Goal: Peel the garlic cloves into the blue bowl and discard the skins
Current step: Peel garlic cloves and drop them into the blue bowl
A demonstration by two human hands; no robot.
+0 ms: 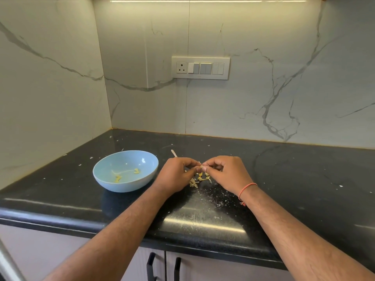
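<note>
I note the garlic clove [202, 166] pinched between both curled hands, left hand [176, 173] and right hand [224, 173], above the surface [284, 179]; the blue bowl [105, 175] lies at nine o'clock, nearer my left.

Under both hands lies a black stone countertop [203, 220], polished and glossy, throwing back streaks of light and flecked with dry, papery garlic skins [197, 180]. Just left of the left hand [174, 175] sits the blue bowl [105, 179], smooth with a soft satin sheen. The right hand [225, 172] wears an orange thread wristband [246, 189]. Beyond the hands, a marble-look wall [263, 78] appears smooth.
</note>
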